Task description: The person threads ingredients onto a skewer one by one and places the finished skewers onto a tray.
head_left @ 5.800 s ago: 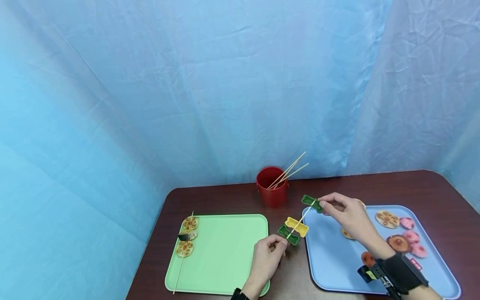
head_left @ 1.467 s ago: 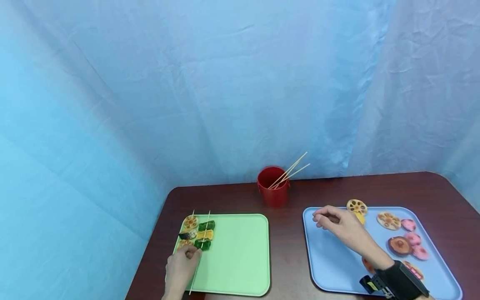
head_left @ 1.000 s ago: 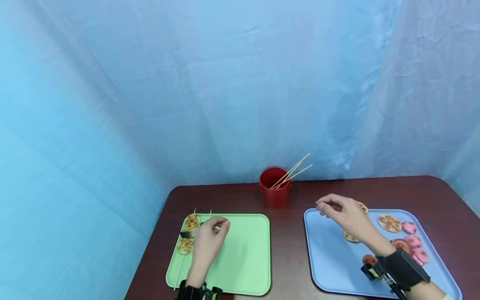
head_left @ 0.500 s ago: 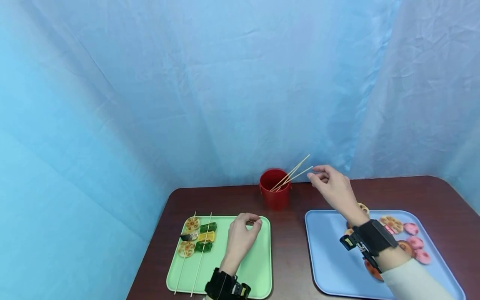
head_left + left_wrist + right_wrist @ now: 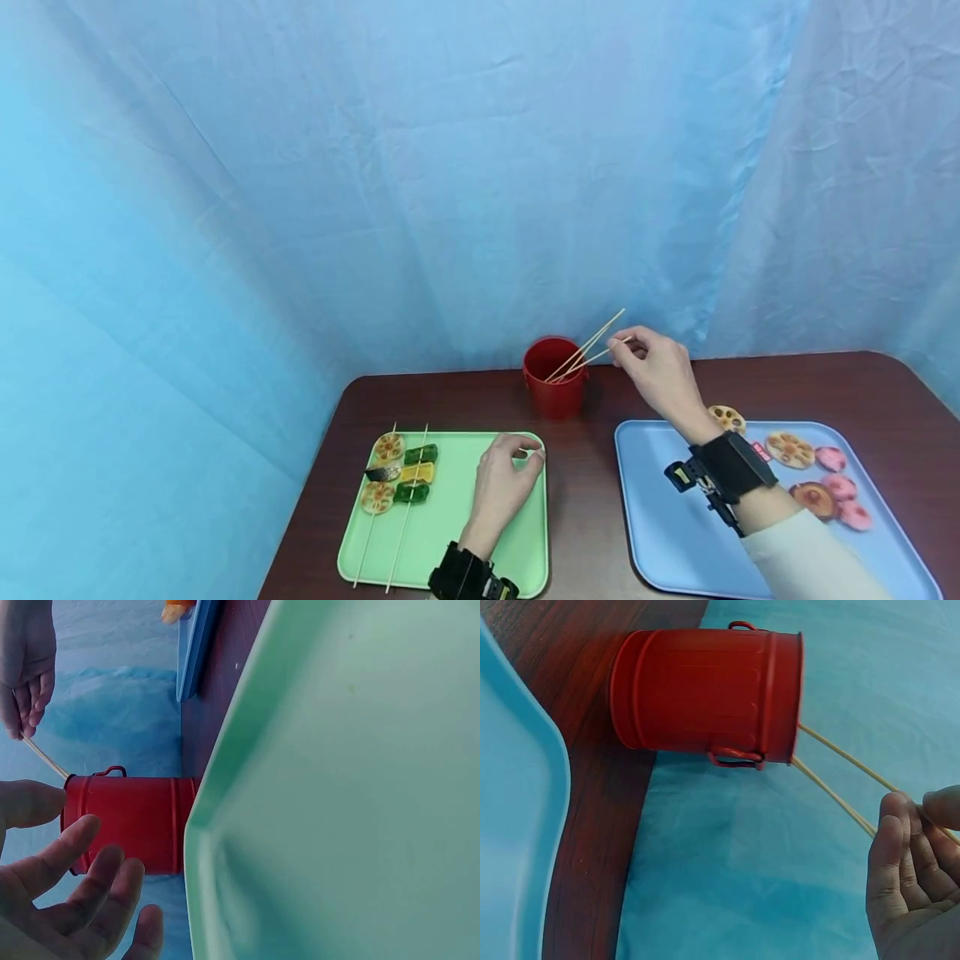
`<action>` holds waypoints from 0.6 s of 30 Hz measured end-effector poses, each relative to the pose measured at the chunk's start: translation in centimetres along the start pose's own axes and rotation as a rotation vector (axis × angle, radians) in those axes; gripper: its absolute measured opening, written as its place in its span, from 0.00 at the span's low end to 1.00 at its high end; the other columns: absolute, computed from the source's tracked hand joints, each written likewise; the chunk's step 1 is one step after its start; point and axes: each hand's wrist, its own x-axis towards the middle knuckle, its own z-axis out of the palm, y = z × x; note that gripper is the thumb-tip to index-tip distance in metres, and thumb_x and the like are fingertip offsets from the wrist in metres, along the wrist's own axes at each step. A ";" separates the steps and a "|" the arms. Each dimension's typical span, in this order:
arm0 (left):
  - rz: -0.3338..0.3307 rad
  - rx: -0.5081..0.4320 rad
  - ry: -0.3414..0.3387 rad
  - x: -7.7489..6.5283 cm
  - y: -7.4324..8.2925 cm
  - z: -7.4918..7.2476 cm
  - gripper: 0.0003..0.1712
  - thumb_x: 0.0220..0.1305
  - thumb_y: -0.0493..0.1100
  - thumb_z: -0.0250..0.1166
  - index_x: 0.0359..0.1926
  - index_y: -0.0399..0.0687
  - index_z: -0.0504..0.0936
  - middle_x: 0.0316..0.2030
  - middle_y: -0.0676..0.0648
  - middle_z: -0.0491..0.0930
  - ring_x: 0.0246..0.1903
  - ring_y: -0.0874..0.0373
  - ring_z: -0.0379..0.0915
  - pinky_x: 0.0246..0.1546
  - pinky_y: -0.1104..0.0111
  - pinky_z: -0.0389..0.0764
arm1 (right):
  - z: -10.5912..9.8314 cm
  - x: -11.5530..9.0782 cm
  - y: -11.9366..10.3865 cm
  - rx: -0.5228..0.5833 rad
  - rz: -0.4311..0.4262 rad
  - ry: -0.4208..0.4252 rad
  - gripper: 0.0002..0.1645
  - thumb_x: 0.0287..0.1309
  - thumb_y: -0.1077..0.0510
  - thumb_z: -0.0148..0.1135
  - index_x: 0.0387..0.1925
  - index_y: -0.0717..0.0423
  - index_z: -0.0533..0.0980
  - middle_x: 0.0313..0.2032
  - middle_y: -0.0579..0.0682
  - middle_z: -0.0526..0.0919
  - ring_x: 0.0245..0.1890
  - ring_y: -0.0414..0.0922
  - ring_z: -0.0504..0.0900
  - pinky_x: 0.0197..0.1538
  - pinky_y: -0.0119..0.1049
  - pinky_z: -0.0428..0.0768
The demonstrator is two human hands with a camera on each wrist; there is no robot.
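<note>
My right hand (image 5: pixel 660 377) pinches the upper end of a thin wooden skewer (image 5: pixel 847 757) between thumb and fingers. The skewer's lower end still sits inside the red bucket (image 5: pixel 553 398), where a few other skewers (image 5: pixel 600 335) lean to the right. Over the right part of the green tray (image 5: pixel 450 546), my left hand (image 5: pixel 497 492) hovers with relaxed, bent fingers and nothing between them. Two loaded skewers lie on that tray's left side: one carries lotus root slices (image 5: pixel 377 497) and a dark-edged piece (image 5: pixel 384 472), the other green pieces (image 5: pixel 412 492) and a yellow piece (image 5: pixel 417 473).
On the right stands a blue tray (image 5: pixel 660 517) with a lotus root slice (image 5: pixel 790 450), a brown mushroom-like piece (image 5: pixel 814 500) and several pink pieces (image 5: pixel 838 486). Another lotus slice (image 5: pixel 727 418) lies at its far edge. Blue cloth (image 5: pixel 480 183) hangs behind the table.
The skewer with green and yellow pieces has been laid on the green tray and let go. My left hand has moved right; my right hand has reached up to the bucket and taken hold of a skewer.
</note>
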 end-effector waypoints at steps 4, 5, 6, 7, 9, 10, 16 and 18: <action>0.002 0.024 0.016 -0.1 0.2 0.1 0.06 0.63 0.44 0.68 0.39 0.53 0.90 0.43 0.55 0.80 0.44 0.50 0.81 0.44 0.60 0.78 | -1.2 -1.0 -0.3 0.000 0.021 0.039 0.16 0.74 0.48 0.60 0.48 0.55 0.84 0.32 0.48 0.88 0.32 0.40 0.84 0.33 0.30 0.76; 0.003 0.030 0.019 -0.2 0.2 0.0 0.07 0.63 0.44 0.68 0.39 0.53 0.90 0.43 0.54 0.79 0.45 0.50 0.80 0.44 0.60 0.78 | -1.6 -1.3 -0.4 0.008 0.028 0.045 0.16 0.75 0.47 0.60 0.48 0.54 0.84 0.33 0.48 0.88 0.33 0.41 0.84 0.35 0.29 0.76; 0.004 0.035 0.022 -0.2 0.2 0.0 0.07 0.63 0.44 0.68 0.40 0.52 0.90 0.44 0.53 0.79 0.45 0.50 0.80 0.45 0.59 0.78 | -2.0 -1.6 -0.4 0.022 0.037 0.051 0.17 0.75 0.47 0.59 0.49 0.54 0.84 0.34 0.49 0.88 0.34 0.41 0.84 0.36 0.27 0.77; 0.005 0.038 0.024 -0.2 0.3 0.0 0.07 0.63 0.44 0.68 0.40 0.52 0.90 0.44 0.53 0.79 0.45 0.50 0.79 0.45 0.59 0.78 | -2.4 -2.0 -0.5 0.035 0.044 0.055 0.17 0.75 0.46 0.59 0.50 0.54 0.83 0.35 0.50 0.88 0.34 0.41 0.85 0.37 0.26 0.78; 0.007 0.041 0.026 -0.2 0.3 -0.1 0.07 0.64 0.44 0.67 0.41 0.52 0.90 0.45 0.53 0.79 0.45 0.51 0.79 0.46 0.58 0.78 | -3.1 -2.8 -0.5 0.060 0.058 0.064 0.18 0.76 0.46 0.58 0.51 0.54 0.83 0.37 0.51 0.88 0.36 0.40 0.85 0.40 0.24 0.79; 0.007 0.040 0.025 -0.2 0.3 -0.1 0.07 0.65 0.44 0.67 0.41 0.52 0.90 0.45 0.53 0.79 0.46 0.51 0.79 0.46 0.58 0.78 | -3.4 -3.2 -0.6 0.074 0.070 0.071 0.18 0.76 0.46 0.58 0.52 0.53 0.83 0.38 0.52 0.88 0.37 0.38 0.85 0.41 0.23 0.79; 0.010 0.038 0.023 -0.2 0.4 -0.3 0.08 0.68 0.45 0.67 0.43 0.52 0.90 0.47 0.53 0.79 0.47 0.53 0.77 0.45 0.58 0.78 | -4.8 -5.4 -0.6 0.129 0.128 0.126 0.17 0.74 0.50 0.61 0.53 0.56 0.82 0.41 0.54 0.89 0.38 0.30 0.85 0.43 0.19 0.79; 0.016 0.024 0.014 -0.1 0.5 -0.3 0.08 0.69 0.45 0.66 0.44 0.52 0.90 0.47 0.53 0.79 0.47 0.53 0.77 0.46 0.58 0.78 | -5.1 -6.1 -0.4 0.145 0.143 0.135 0.16 0.74 0.51 0.62 0.54 0.57 0.82 0.41 0.52 0.89 0.38 0.30 0.85 0.42 0.19 0.79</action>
